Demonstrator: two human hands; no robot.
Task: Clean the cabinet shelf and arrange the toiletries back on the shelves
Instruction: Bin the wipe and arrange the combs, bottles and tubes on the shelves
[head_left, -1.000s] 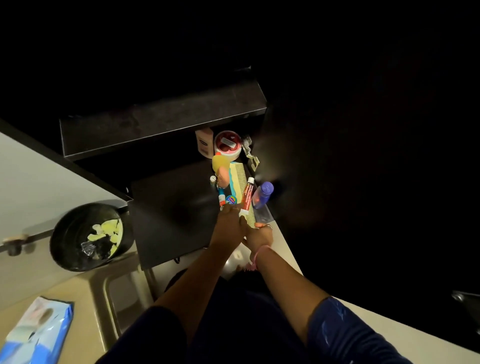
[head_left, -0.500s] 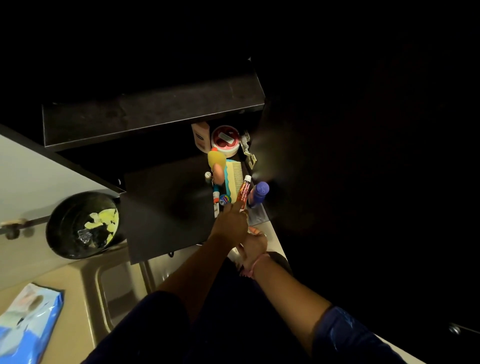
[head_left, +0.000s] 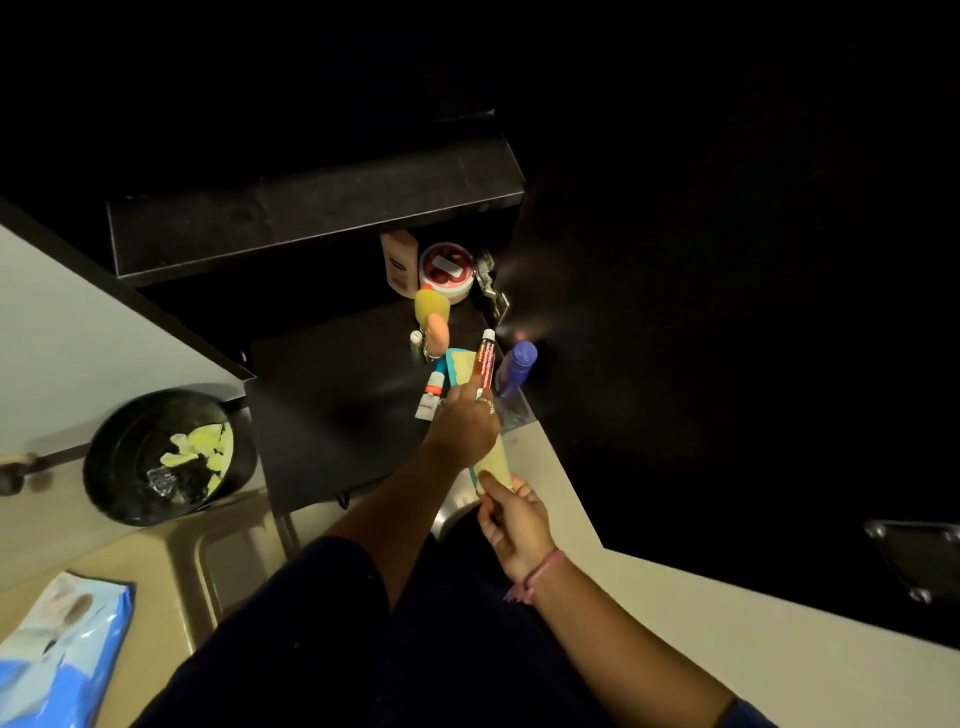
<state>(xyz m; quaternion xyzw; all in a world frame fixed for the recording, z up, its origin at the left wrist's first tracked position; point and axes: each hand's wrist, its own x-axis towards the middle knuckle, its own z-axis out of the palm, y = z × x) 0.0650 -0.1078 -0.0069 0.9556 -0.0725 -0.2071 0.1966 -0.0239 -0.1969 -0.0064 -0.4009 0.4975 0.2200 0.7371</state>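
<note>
Dark cabinet shelf (head_left: 332, 400), centre of frame, lower tier, toiletries crowded along its right side.
Comb (head_left: 462, 366): yellow on teal, lying lengthwise, partly hidden, its near end past the shelf's front edge.
Red tube (head_left: 486, 364): white cap pointing up-frame, tilted above the comb.
Blue bottle (head_left: 515, 368): at the shelf's right edge.
Small tube (head_left: 432, 397): white and orange, flat, left of the comb.
Pink lotion bottle (head_left: 400, 262) and red-topped round jar (head_left: 447, 270): at the back, under the upper shelf (head_left: 311, 208).
Yellow and orange sponges (head_left: 432, 319): mid-shelf.
</note>
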